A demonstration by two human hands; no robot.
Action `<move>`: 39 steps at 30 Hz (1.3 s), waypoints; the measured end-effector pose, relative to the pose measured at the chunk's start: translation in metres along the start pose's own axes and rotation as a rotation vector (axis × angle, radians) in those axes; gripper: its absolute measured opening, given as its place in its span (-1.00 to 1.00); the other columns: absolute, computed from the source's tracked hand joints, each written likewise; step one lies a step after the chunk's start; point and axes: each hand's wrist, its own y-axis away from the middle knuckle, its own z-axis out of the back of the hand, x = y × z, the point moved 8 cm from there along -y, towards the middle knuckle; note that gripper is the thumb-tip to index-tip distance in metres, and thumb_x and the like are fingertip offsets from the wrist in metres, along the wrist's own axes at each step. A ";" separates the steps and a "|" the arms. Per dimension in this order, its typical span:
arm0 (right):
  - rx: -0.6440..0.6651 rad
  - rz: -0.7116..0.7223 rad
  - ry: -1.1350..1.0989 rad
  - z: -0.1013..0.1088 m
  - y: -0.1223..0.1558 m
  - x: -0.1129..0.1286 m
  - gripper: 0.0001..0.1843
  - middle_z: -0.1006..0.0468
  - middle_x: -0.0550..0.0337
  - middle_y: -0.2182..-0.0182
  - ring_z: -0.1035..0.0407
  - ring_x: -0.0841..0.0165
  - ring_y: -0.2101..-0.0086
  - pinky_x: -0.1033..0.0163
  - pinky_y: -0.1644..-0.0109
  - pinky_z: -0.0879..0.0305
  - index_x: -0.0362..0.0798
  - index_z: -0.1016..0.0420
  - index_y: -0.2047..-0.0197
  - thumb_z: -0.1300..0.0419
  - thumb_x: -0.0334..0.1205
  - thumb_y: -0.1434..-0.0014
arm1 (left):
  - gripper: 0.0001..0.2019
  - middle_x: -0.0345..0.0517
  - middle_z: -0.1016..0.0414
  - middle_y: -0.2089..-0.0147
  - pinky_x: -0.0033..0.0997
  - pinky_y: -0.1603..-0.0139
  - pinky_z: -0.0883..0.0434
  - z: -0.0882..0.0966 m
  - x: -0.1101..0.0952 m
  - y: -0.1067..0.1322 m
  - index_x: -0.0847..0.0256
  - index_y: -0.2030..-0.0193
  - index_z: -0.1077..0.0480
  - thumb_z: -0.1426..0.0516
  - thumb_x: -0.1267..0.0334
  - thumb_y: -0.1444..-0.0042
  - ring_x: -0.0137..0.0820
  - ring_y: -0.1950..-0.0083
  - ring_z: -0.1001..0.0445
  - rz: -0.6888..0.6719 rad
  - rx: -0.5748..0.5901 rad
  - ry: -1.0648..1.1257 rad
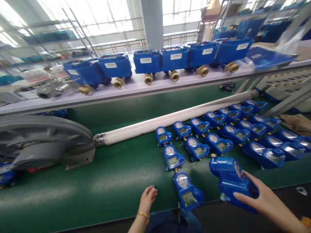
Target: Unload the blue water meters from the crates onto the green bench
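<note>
Right, I've got a meter (232,183) clamped in my right hand (261,199), fingers wrapped round its near end, above the belt's (97,187) near edge. My left hand (148,197) rests loosely curled, holding nothing, left of the nearest laid meter (187,191). I'd keep the dial up and match the rows.

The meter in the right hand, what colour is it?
Blue. The meter in the right hand shows best in the head view.

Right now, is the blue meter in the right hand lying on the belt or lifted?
Lifted: the right hand holds the blue meter tilted above the green belt.
</note>
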 end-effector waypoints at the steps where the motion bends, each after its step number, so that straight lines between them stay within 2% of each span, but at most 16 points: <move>1: 0.022 0.030 -0.051 -0.009 0.007 0.039 0.06 -0.44 -0.20 -0.07 -0.36 -0.14 -0.02 -0.17 -0.07 -0.37 0.22 -0.33 -0.20 -0.33 0.29 0.46 | -0.75 0.09 -0.64 0.21 -0.22 -0.01 -0.48 -0.001 -0.011 -0.001 0.27 0.16 -0.47 -0.27 0.22 -0.03 -0.25 0.19 -0.61 -0.027 0.014 0.002; 2: 0.050 0.069 -0.089 -0.022 0.013 0.080 0.07 -0.43 -0.15 -0.09 -0.32 -0.14 -0.05 -0.18 -0.10 -0.37 0.25 -0.32 -0.21 -0.34 0.28 0.47 | -0.73 0.08 -0.64 0.23 -0.24 0.03 -0.48 0.000 -0.023 -0.003 0.28 0.18 -0.47 -0.29 0.21 0.01 -0.26 0.22 -0.60 -0.065 0.028 0.015; 4: 0.138 0.175 -0.098 -0.063 0.023 0.164 0.10 -0.42 -0.06 -0.10 -0.27 -0.12 -0.10 -0.20 -0.15 -0.34 0.22 -0.27 -0.25 -0.33 0.31 0.42 | -0.71 0.06 -0.63 0.27 -0.29 0.09 -0.49 0.006 -0.052 -0.006 0.28 0.20 -0.48 -0.31 0.17 0.05 -0.28 0.25 -0.59 -0.157 0.043 0.064; 6: 0.237 0.260 -0.042 -0.118 0.030 0.238 0.13 -0.39 -0.05 -0.12 -0.24 -0.11 -0.12 -0.20 -0.17 -0.30 0.07 -0.21 -0.31 -0.30 0.30 0.34 | -0.69 0.04 -0.62 0.30 -0.31 0.12 -0.48 0.016 -0.081 -0.012 0.27 0.22 -0.49 -0.30 0.11 0.04 -0.30 0.26 -0.57 -0.252 0.046 0.114; 8: 0.313 0.304 0.050 -0.178 0.032 0.296 0.11 -0.34 -0.10 -0.15 -0.21 -0.14 -0.13 -0.18 -0.17 -0.27 -0.08 -0.17 -0.33 -0.28 0.24 0.26 | -0.69 0.03 -0.61 0.30 -0.31 0.11 -0.47 0.024 -0.106 -0.023 0.27 0.21 -0.49 -0.27 0.07 0.00 -0.29 0.25 -0.56 -0.312 0.055 0.136; 11: 0.395 0.259 0.201 -0.254 0.026 0.349 0.09 -0.27 -0.20 -0.17 -0.16 -0.20 -0.14 -0.16 -0.10 -0.28 -0.18 -0.11 -0.35 -0.27 0.18 0.18 | -0.68 0.05 -0.60 0.20 -0.33 0.02 -0.43 0.024 -0.130 -0.054 0.27 0.18 -0.50 -0.28 0.08 -0.01 -0.27 0.14 -0.53 -0.307 0.087 0.131; 12: 0.407 0.228 0.245 -0.272 0.023 0.359 0.09 -0.26 -0.21 -0.17 -0.14 -0.22 -0.14 -0.15 -0.07 -0.29 -0.20 -0.09 -0.35 -0.27 0.17 0.16 | -0.67 0.05 -0.59 0.18 -0.33 0.00 -0.42 0.022 -0.134 -0.067 0.28 0.18 -0.50 -0.29 0.08 -0.01 -0.26 0.11 -0.52 -0.282 0.095 0.127; 14: 0.380 0.177 0.318 -0.296 0.016 0.373 0.08 -0.24 -0.24 -0.16 -0.12 -0.22 -0.12 -0.12 -0.01 -0.33 -0.23 -0.05 -0.36 -0.27 0.15 0.12 | -0.65 0.06 -0.58 0.20 -0.34 0.03 -0.42 0.014 -0.140 -0.095 0.32 0.19 -0.50 -0.30 0.06 0.00 -0.27 0.14 -0.52 -0.215 0.111 0.116; 19: 0.197 0.258 0.348 -0.312 -0.001 0.394 -0.01 -0.15 -0.29 -0.20 -0.11 -0.17 -0.11 -0.09 0.06 -0.38 -0.24 -0.02 -0.36 -0.26 0.06 0.03 | -0.55 -0.04 -0.51 0.35 -0.37 0.36 -0.38 -0.002 -0.156 -0.149 0.35 0.14 -0.44 -0.28 -0.02 -0.01 -0.39 0.41 -0.42 -0.067 0.152 0.100; 22: 0.161 0.295 0.330 -0.318 -0.010 0.398 0.01 -0.11 -0.28 -0.23 -0.07 -0.15 -0.12 -0.09 0.05 -0.40 -0.21 -0.03 -0.35 -0.31 0.00 0.08 | -0.49 -0.11 -0.45 0.43 -0.39 0.42 -0.34 -0.005 -0.168 -0.168 0.34 0.15 -0.41 -0.31 -0.07 0.06 -0.42 0.46 -0.36 -0.027 0.174 0.107; 25: 0.084 0.312 0.336 -0.320 -0.018 0.404 -0.02 -0.15 -0.26 -0.20 -0.07 -0.13 -0.11 -0.09 0.07 -0.42 -0.18 -0.05 -0.32 -0.31 0.02 0.07 | -0.45 -0.14 -0.43 0.45 -0.38 0.42 -0.36 -0.009 -0.177 -0.181 0.32 0.18 -0.41 -0.34 -0.11 0.14 -0.43 0.47 -0.36 -0.010 0.224 0.125; 28: 0.029 0.345 0.341 -0.321 -0.023 0.409 -0.03 -0.18 -0.23 -0.17 -0.06 -0.11 -0.11 -0.08 0.07 -0.44 -0.15 -0.05 -0.31 -0.33 0.04 0.07 | -0.48 -0.16 -0.42 0.46 -0.38 0.44 -0.37 -0.014 -0.181 -0.189 0.29 0.24 -0.40 -0.34 -0.11 0.15 -0.44 0.49 -0.34 -0.004 0.267 0.150; 31: 0.047 0.337 0.334 -0.324 -0.027 0.408 -0.01 -0.17 -0.23 -0.18 -0.02 -0.11 -0.15 -0.08 0.05 -0.44 -0.15 -0.04 -0.32 -0.35 0.05 0.06 | -0.54 -0.16 -0.42 0.45 -0.37 0.46 -0.38 -0.017 -0.182 -0.192 0.27 0.28 -0.38 -0.34 -0.07 0.13 -0.44 0.48 -0.35 0.000 0.288 0.170; 33: 0.057 0.342 0.318 -0.323 -0.026 0.405 0.01 -0.13 -0.24 -0.20 0.02 -0.12 -0.18 -0.11 -0.03 -0.40 -0.18 -0.02 -0.33 -0.37 0.04 0.06 | -0.56 -0.12 -0.44 0.41 -0.38 0.46 -0.39 -0.019 -0.183 -0.191 0.27 0.29 -0.38 -0.34 -0.05 0.10 -0.42 0.46 -0.38 -0.004 0.303 0.178; 36: 0.015 0.432 0.271 -0.310 -0.016 0.403 -0.02 -0.04 -0.26 -0.25 0.08 -0.13 -0.23 -0.17 -0.22 -0.22 -0.20 0.01 -0.34 -0.32 0.06 -0.02 | -0.56 -0.06 -0.48 0.34 -0.37 0.44 -0.42 -0.021 -0.187 -0.188 0.29 0.27 -0.39 -0.33 -0.05 0.08 -0.40 0.41 -0.42 -0.013 0.318 0.172; 39: -0.040 0.531 0.210 -0.286 0.007 0.395 -0.18 -0.02 -0.25 -0.27 0.08 -0.07 -0.26 -0.19 -0.30 -0.09 -0.16 0.00 -0.34 -0.19 0.04 -0.17 | -0.54 0.00 -0.51 0.28 -0.29 0.38 -0.49 -0.020 -0.191 -0.186 0.30 0.21 -0.39 -0.33 -0.03 0.07 -0.38 0.37 -0.44 -0.007 0.308 0.150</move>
